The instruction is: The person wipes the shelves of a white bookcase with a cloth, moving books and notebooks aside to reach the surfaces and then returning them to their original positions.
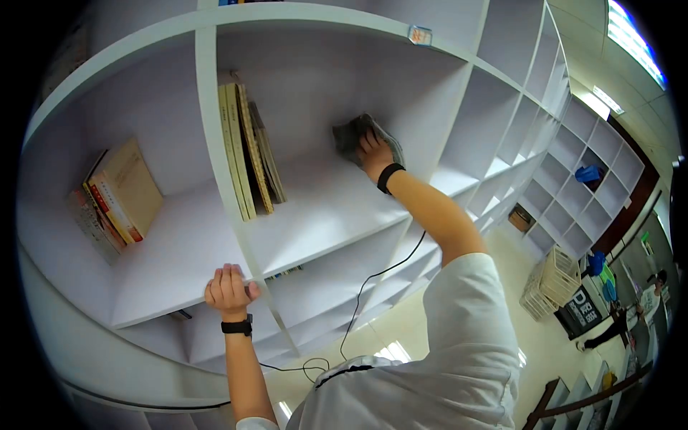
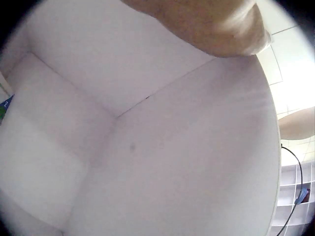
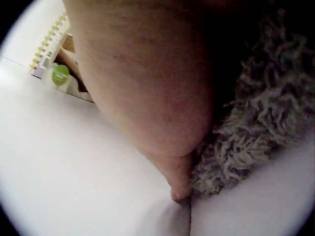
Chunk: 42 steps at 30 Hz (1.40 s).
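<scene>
My right hand (image 1: 375,156) holds a grey shaggy cleaning cloth (image 1: 347,142) at the back right corner of a white bookshelf compartment. In the right wrist view the thumb (image 3: 179,187) points down to a seam between two white panels, with the cloth's tufted pile (image 3: 261,118) beside it. Lower left, my left hand (image 1: 229,290) grips the front edge of the shelf board (image 1: 183,294) near an upright divider, fingers over the top. The left wrist view shows part of this hand (image 2: 216,24) above white panels; its fingertips are hidden there.
Thin books (image 1: 240,150) lean against the divider in the same compartment; more books (image 1: 122,193) stand in the left one. A small clear block (image 1: 420,35) sits on the upper edge. A black cable (image 1: 365,287) hangs beside the shelves. Crates (image 1: 548,283) and another person (image 1: 648,304) are farther right.
</scene>
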### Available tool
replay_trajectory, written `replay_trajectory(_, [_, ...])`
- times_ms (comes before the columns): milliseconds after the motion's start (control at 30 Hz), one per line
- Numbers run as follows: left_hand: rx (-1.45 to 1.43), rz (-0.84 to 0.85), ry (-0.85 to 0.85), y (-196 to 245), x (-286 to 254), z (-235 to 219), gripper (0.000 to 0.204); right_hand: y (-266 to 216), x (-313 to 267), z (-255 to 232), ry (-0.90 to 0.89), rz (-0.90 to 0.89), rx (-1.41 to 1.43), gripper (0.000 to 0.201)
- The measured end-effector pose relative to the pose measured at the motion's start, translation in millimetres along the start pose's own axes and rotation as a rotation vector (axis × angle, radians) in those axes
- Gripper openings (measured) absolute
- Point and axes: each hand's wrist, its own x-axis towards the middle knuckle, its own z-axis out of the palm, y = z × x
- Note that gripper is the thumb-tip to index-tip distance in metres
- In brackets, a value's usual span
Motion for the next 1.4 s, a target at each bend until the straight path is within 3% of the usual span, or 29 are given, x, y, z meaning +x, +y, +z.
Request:
replay_trajectory(67, [-0.016,-0.005,0.032,2.3,1.1,1.6,0.049,14.6,-37.6,-16.9,-0.03,-0.042,-0.046,0.047])
replay_trajectory(133, [-0.007,-0.027,0.029,2.9,2.8,1.2,0.049,38.2,-71.6,-29.6,0.05,-0.102,-0.033,0.053])
replay_trajectory(200, [-0.017,-0.043,0.022,4.3,2.6,0.6,0.049,68.6,-86.1,-43.4,0.164,-0.049,-0.11,0.063])
replay_trajectory(267, [-0.023,-0.049,-0.001,4.1,3.4,-0.8,0.049,98.8,-89.4,-81.6,0.376,0.124,-0.142,0.069])
replay_trajectory(333, [-0.045,-0.037,-0.035,2.0,5.3,-5.0,0.047,120.1,-92.8,-115.4,0.658,0.185,0.034,0.039])
replay_trajectory(367, [-0.052,-0.043,-0.043,2.8,7.6,-6.9,0.046,124.6,-90.3,-122.4,0.709,0.17,0.014,0.03])
replay_trajectory(467, [-0.076,-0.052,-0.061,3.5,10.5,-11.8,0.043,110.9,-84.5,-108.9,0.621,0.152,-0.025,0.023])
replay_trajectory(533, [-0.11,-0.071,-0.101,2.8,10.6,-13.2,0.042,91.7,-89.7,-90.3,0.723,0.077,0.002,0.019])
replay_trajectory(600, [-0.114,-0.072,-0.117,2.4,12.1,-15.8,0.04,62.4,-99.4,-81.1,0.324,0.102,0.418,0.019])
replay_trajectory(700, [-0.146,-0.084,-0.157,3.0,14.4,-21.9,0.038,28.8,-111.0,-55.9,0.198,0.009,0.458,0.024])
replay_trajectory(733, [-0.168,-0.094,-0.172,2.7,16.0,-22.8,0.037,14.1,-116.9,-43.1,0.197,0.007,0.458,0.024])
replay_trajectory(800, [-0.172,-0.12,-0.187,5.0,21.4,-26.6,0.037,-14.6,-128.9,-22.4,0.391,0.085,0.543,0.03])
replay_trajectory(833, [-0.177,-0.148,-0.203,7.5,23.9,-28.5,0.037,-22.0,-132.0,-22.9,0.392,0.079,0.544,0.03])
replay_trajectory(900, [-0.182,-0.174,-0.216,11.0,26.7,-30.9,0.037,-34.9,-138.2,-23.6,0.284,0.291,0.909,0.032])
replay_trajectory(1200, [-0.266,-0.285,-0.3,17.6,44.1,-48.2,0.034,-94.8,-200.1,-110.0,0.334,0.256,1.155,0.027])
replay_trajectory(1267, [-0.356,-0.294,-0.366,15.8,57.3,-62.2,0.033,-109.7,-207.1,-120.8,0.338,0.395,1.752,0.022])
replay_trajectory(1300, [-0.41,-0.308,-0.412,14.5,63.4,-71.1,0.033,-124.6,-204.7,-108.0,0.353,0.365,2.081,0.02])
replay_trajectory(1333, [-0.388,-0.308,-0.408,11.9,65.2,-77.8,0.033,-133.6,-206.9,-109.1,0.356,0.342,2.093,0.02])
replay_trajectory(1400, [-0.607,-0.346,-0.43,8.9,65.8,-92.1,0.036,-148.5,-213.8,-114.2,0.216,0.322,2.643,0.03])
